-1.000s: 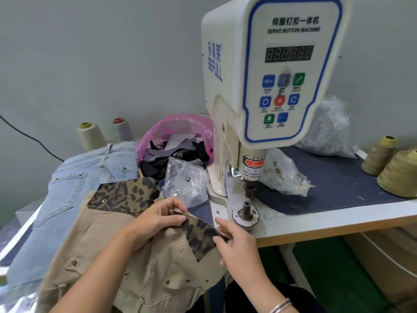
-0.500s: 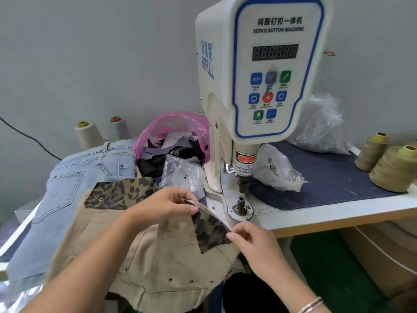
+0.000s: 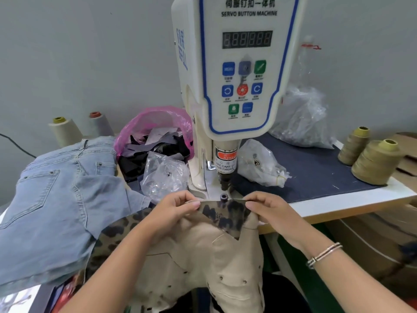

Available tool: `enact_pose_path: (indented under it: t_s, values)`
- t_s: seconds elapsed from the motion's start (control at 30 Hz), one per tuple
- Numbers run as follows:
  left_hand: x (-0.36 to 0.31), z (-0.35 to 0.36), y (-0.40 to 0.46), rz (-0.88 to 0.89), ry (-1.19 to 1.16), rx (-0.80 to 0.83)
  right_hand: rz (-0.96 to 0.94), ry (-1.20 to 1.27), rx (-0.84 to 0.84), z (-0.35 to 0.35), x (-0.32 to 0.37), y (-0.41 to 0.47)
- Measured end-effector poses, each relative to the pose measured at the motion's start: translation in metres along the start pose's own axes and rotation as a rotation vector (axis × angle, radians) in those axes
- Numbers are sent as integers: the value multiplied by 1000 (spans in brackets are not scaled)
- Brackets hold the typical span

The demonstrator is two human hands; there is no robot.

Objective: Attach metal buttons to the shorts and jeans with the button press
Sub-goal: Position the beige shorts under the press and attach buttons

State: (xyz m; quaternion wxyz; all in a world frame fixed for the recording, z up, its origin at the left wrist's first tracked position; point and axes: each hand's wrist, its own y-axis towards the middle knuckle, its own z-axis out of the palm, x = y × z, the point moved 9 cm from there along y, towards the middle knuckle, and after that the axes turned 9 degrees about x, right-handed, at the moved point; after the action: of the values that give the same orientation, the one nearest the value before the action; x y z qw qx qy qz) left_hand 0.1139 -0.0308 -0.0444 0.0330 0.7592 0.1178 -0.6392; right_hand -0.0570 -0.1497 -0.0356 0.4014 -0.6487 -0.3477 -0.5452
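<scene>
The white servo button machine (image 3: 239, 71) stands in the middle, its dark punch (image 3: 224, 182) hanging over the lower die (image 3: 224, 196). Beige shorts (image 3: 203, 256) with a leopard-print waistband flap (image 3: 225, 213) lie in front of it. My left hand (image 3: 173, 208) pinches the flap's left edge and my right hand (image 3: 266, 208) pinches its right edge, holding the band stretched just in front of the die. Light blue jeans (image 3: 54, 199) lie piled at the left. Clear bags of metal buttons (image 3: 164, 175) (image 3: 259, 166) sit on either side of the machine's column.
A pink bag of fabric scraps (image 3: 155, 134) sits behind the left button bag. Thread cones stand at back left (image 3: 65, 132) and far right (image 3: 374, 163). A dark denim mat (image 3: 316, 175) covers the white table (image 3: 352, 199), with a crumpled clear bag (image 3: 302, 118) behind.
Both hands lifted the leopard flap up and forward to the die, spreading it taut between them. The camera moved closer to the machine.
</scene>
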Motion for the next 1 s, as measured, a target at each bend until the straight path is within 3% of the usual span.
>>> enact_pose_path:
  t_s: [0.17, 0.37, 0.77, 1.0]
  values:
    - [9, -12, -3, 25, -159, -60, -102, -8, -53, 0, 12, 22]
    - [16, -20, -10, 95, -406, 18, -284, 142, 3, 14, 10, 33]
    - [19, -27, -5, 67, -357, -83, -357, 286, 37, 14, -6, 45]
    - [20, -29, -6, 63, -309, -125, -403, 177, 57, 16, -9, 42]
